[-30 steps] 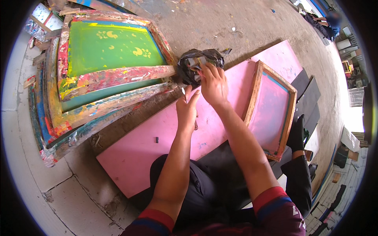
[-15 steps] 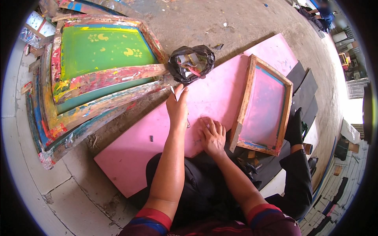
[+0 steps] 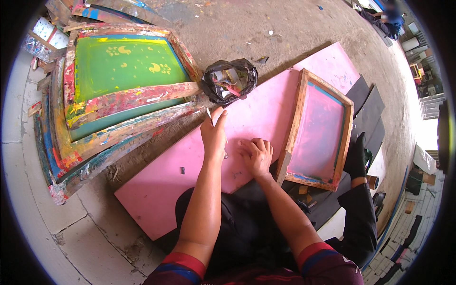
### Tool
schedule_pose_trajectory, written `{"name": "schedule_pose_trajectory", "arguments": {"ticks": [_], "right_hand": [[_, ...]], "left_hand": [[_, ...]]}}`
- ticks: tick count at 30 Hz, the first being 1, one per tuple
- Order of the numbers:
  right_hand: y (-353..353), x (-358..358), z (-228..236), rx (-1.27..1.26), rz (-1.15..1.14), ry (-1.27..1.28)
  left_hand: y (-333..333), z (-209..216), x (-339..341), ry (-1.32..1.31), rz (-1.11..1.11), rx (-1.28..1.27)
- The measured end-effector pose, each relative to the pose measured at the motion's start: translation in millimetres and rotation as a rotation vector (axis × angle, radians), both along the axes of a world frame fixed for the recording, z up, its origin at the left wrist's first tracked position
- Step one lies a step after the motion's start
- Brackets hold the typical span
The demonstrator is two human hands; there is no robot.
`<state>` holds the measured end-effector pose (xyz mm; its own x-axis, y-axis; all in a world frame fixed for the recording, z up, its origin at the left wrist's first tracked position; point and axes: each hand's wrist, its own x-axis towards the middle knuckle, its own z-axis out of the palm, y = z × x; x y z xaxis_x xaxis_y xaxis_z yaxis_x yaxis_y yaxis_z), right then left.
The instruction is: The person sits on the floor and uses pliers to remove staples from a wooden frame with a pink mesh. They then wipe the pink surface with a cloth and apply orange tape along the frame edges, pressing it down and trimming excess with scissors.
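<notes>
My left hand (image 3: 214, 136) is closed round a slim stick-like tool (image 3: 209, 113). The tool's pale tip sticks out past the fingers, and a metallic end shows below the palm; its kind is unclear. My right hand (image 3: 258, 157) rests on the pink board (image 3: 156, 194) with its fingers bent inward. Whatever those fingers may pinch is hidden. A small dark piece (image 3: 182, 170) lies on the board, left of my left forearm. Just right of my right hand, a wooden-framed printing screen (image 3: 316, 135) with pink-stained mesh lies tilted across the board.
Past my left hand, a black plastic bag (image 3: 222, 97) holds scraps. Paint-smeared printing screens (image 3: 133, 66) are stacked at the left, the top one green. Dark sheets (image 3: 363, 114) lie beyond the pink-stained screen. Another person (image 3: 390, 23) sits at the far right.
My right hand's fingers, more spread and flat before, are now curled in. My left hand has shifted only slightly and still holds the slim tool.
</notes>
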<state>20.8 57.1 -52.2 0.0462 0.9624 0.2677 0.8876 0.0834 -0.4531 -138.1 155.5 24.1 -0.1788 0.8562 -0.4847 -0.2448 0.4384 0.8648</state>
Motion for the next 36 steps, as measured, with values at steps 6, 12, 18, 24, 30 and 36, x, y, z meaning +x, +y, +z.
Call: {"name": "schedule_pose_trajectory", "arguments": {"ticks": [6, 12, 18, 24, 30, 36], "right_hand": [[4.8, -11.5, -17.6, 0.069, -0.108, -0.041], [6.4, -14.5, -23.3, 0.097, -0.104, -0.131], [12.7, -19.3, -24.9, 0.014, -0.121, -0.177], [26.6, -21.1, -18.9, -0.075, -0.102, -0.23], [97.5, -26.5, 26.3, 0.039, -0.082, 0.042], [196.3, -47.7, 81.1, 0.089, -0.171, 0.001]], "left_hand": [[-1.8, -2.0, 1.5, 0.0, 0.024, 0.039], [-3.7, 0.9, 0.7, -0.013, 0.027, 0.047], [-6.9, -10.7, -1.4, -0.012, 0.035, 0.091], [-4.5, -13.3, -0.7, -0.005, 0.021, 0.04], [-1.4, -16.4, 1.8, -0.013, 0.047, 0.104], [-2.5, -9.5, 0.2, 0.055, 0.012, 0.093]]}}
